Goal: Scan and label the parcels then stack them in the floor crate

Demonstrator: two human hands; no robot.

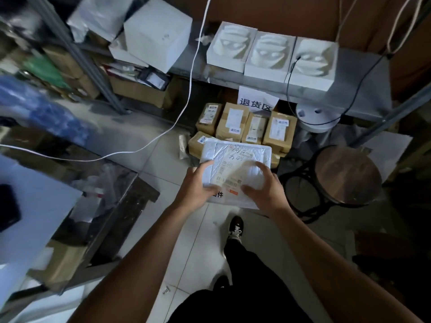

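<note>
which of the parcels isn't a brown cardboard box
The white padded mailer, held in both hands, left hand and right hand. The other parcels are brown boxes standing by the shelf.

The floor is laid with pale glossy tiles and catches a cool, dim light. A grey metal shelf runs along the back, in front of a brown wall. On it stand three white moulded foam blocks side by side. A paper sign with printed characters hangs from the shelf's front edge. A round wooden stool on a black frame stands at the right. A white cable trails across the floor, and a steel table fills the left.
</note>
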